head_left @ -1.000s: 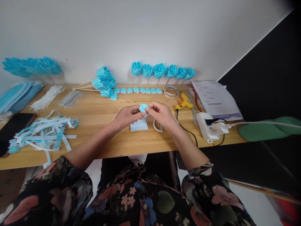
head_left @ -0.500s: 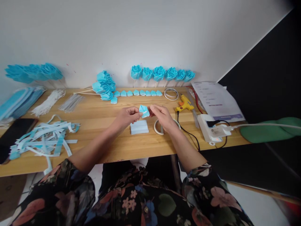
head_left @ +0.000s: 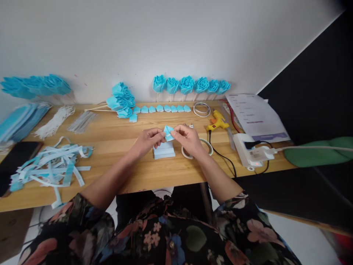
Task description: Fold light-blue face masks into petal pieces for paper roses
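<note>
Between my two hands is a small folded blue fabric piece, with a pale strip across it. My left hand pinches its left side between thumb and fingers. On the right side, my right hand has its thumb pressed on the piece and its fingers curled behind. Just below lies a stack of pale blue squares on the wooden table. Under my right wrist a roll of tape is partly hidden. Several folded blue pieces line up farther back.
Blue fabric roses stand along the wall, others lie bunched. A yellow glue gun, power strip and printed paper are right. At left are cut strips, a phone, white cords and face masks.
My right thumb has moved left onto the front of the folded piece, which has turned slightly between my hands. The camera view has shifted a little.
</note>
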Tool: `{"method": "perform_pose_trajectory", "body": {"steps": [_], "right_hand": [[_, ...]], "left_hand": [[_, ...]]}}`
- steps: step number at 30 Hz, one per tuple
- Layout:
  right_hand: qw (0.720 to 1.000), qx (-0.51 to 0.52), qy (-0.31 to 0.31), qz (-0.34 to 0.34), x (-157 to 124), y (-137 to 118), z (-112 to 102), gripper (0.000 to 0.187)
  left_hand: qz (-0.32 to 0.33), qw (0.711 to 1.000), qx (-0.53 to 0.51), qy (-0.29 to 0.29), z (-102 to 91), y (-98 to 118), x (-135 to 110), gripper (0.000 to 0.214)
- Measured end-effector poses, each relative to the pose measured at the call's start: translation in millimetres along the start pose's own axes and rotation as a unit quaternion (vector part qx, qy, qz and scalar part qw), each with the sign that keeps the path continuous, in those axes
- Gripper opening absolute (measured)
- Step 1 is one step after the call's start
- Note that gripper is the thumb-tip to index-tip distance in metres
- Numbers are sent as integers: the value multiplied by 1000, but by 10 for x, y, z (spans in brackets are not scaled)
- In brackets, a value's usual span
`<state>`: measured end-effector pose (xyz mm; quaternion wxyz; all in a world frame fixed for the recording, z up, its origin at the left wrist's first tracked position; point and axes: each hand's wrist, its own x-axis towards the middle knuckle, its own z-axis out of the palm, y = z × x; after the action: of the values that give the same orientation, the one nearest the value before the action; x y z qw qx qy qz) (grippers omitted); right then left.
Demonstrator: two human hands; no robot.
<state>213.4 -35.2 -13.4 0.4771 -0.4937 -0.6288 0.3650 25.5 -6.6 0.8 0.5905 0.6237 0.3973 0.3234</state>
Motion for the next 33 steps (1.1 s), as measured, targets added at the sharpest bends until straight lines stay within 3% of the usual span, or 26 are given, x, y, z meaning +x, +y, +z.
{"method": "perform_pose_trajectory", "body": {"steps": [4, 7, 10, 12, 14, 16, 19, 24, 28, 33], "right_hand": [[1000, -10, -5, 7, -17, 9, 35, 32], [999, -48, 15, -2, -4, -6, -63, 29], [988, -93, 125, -22, 18, -18, -278, 28], [968, -128, 213, -25, 30, 3, -426, 29], [947, -188, 260, -18, 42, 54, -533, 28], [934, -261, 246, -2, 57, 123, -584, 24], [923, -344, 171, 31, 77, 224, -592, 18], [913, -381, 104, 102, 69, 310, -570, 13], [913, -383, 79, 115, 54, 312, -543, 10], [885, -442, 80, 123, 59, 266, -496, 13]], "left_hand": [[4, 1000, 13, 9, -13, -45, 11, 26], [9, 999, 8, 40, -32, -90, 33, 27], [9, 997, -5, 78, -47, -96, 45, 28], [11, 996, -15, 91, -48, -85, 42, 27], [17, 995, -22, 95, -46, -75, 34, 26], [23, 995, -31, 96, -45, -73, 29, 25], [29, 993, -50, 105, -58, -82, 33, 24], [34, 990, -76, 115, -83, -51, 28, 23], [36, 989, -90, 114, -64, 17, -6, 21], [43, 989, -89, 111, -36, 59, -32, 22]]}}
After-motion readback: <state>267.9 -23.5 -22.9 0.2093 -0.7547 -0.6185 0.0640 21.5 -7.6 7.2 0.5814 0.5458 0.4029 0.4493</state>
